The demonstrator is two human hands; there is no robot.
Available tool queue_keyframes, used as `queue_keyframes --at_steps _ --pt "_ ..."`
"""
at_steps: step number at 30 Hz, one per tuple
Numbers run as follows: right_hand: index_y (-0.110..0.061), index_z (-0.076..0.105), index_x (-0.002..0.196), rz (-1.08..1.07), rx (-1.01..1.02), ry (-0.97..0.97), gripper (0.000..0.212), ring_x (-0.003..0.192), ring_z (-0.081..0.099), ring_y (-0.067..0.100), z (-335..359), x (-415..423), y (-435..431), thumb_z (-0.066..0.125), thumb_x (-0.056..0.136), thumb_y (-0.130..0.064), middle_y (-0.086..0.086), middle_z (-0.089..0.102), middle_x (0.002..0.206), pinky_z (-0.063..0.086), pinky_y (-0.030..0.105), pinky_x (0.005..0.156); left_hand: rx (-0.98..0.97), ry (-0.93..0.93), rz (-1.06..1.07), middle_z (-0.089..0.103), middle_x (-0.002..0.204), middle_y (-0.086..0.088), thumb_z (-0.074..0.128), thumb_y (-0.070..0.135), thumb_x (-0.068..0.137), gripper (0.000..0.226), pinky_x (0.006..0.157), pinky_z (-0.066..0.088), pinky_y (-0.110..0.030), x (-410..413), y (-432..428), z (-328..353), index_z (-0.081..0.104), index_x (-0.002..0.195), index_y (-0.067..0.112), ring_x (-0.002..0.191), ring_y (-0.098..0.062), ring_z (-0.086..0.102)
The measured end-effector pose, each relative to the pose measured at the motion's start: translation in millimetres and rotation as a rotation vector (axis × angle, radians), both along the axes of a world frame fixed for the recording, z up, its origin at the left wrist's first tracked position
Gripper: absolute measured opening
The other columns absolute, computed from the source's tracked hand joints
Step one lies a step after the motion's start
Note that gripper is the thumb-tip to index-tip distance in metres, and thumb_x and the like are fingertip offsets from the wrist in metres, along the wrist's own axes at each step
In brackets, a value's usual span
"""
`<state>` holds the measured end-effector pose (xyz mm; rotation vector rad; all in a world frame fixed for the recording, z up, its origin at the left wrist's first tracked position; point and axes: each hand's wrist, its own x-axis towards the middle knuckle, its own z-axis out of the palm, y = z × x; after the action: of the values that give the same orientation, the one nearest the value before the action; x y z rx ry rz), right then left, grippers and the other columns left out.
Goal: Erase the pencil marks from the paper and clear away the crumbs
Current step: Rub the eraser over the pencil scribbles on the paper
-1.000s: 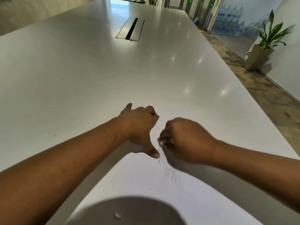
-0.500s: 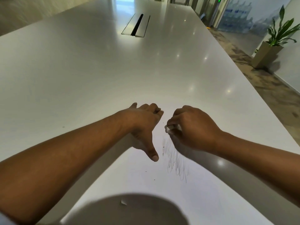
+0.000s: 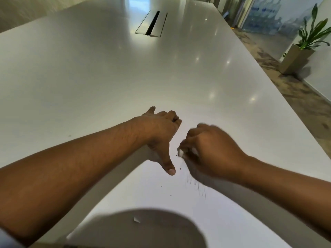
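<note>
White paper (image 3: 152, 190) lies on a glossy white table (image 3: 107, 77), close to the near edge and turned at an angle. The left hand (image 3: 161, 133) rests on the sheet near its far corner. Its thumb is stretched out flat toward the camera and its fingers are bent at the knuckles, with nothing held. The right hand (image 3: 211, 151) is just beside it on the sheet. Its fingers are curled, and thumb and fingertips pinch a small white eraser (image 3: 181, 153), which sticks out on the side facing the left thumb. This hand is blurred, so I cannot tell whether the eraser touches the paper.

Thin grey pencil marks (image 3: 198, 187) — a patch of short, roughly parallel strokes — show on the sheet just below the right hand, partly hidden under it. A few dark crumbs (image 3: 170, 195) lie scattered on the paper between the two hands and a little nearer the camera.

Lower down, a rounded shadow (image 3: 161, 230) falls across the near end of the sheet, and a small pale scrap (image 3: 136, 219) lies inside it.

Far up the table a metal cable hatch (image 3: 152, 24) is set into the top, with a dark slot along its middle. Off to the right, on the patterned floor (image 3: 295, 97), a potted plant (image 3: 304, 47) stands against the wall. Further back — beside a doorway — is a stack of water bottles (image 3: 259, 18).
</note>
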<state>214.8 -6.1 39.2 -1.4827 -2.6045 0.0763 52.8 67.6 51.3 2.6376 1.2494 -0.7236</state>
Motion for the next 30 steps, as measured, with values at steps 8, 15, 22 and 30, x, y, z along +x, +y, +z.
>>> queue_keyframes --at_steps 8,15,22,30 --pt "-0.035 0.072 0.084 0.065 -0.057 -0.053 0.024 0.074 0.052 0.018 5.9 -0.9 -12.2 0.048 0.086 -0.038 -0.011 0.063 0.077 0.045 0.032 0.064 0.006 0.024 0.005 0.022 0.155 -0.001 0.074 0.085 0.044 0.148 0.120 0.003 -0.056 4.9 -0.4 1.6 0.009 0.157 0.014 0.142 -0.023 0.027" --pt "-0.035 0.072 0.083 0.083 -0.093 -0.024 0.020 0.072 0.053 0.017 7.1 -3.6 -20.9 0.053 0.083 -0.034 -0.011 0.063 0.075 0.046 0.032 0.063 0.005 0.026 0.005 0.023 0.156 -0.002 0.075 0.084 0.046 0.146 0.121 0.004 -0.054 6.1 -2.8 1.8 0.012 0.156 0.012 0.142 -0.021 0.032" --pt "-0.032 0.075 0.086 -0.186 0.038 -0.060 0.019 0.084 0.056 0.022 7.2 21.4 40.1 0.058 0.088 -0.040 -0.006 0.069 0.081 0.038 0.029 0.065 -0.009 0.037 0.008 0.021 0.160 -0.002 0.074 0.083 0.051 0.139 0.121 0.002 -0.053 6.3 -6.0 3.3 0.017 0.155 0.011 0.144 -0.017 0.030" --pt "-0.030 0.073 0.078 -0.035 0.031 -0.073 0.028 0.071 0.052 0.023 3.6 7.1 9.3 0.047 0.086 -0.037 -0.007 0.065 0.073 0.045 0.031 0.064 -0.026 0.000 0.032 0.017 0.162 0.001 0.077 0.081 0.049 0.141 0.121 0.002 -0.055 3.7 -5.4 2.2 0.015 0.156 0.013 0.145 -0.017 0.028"
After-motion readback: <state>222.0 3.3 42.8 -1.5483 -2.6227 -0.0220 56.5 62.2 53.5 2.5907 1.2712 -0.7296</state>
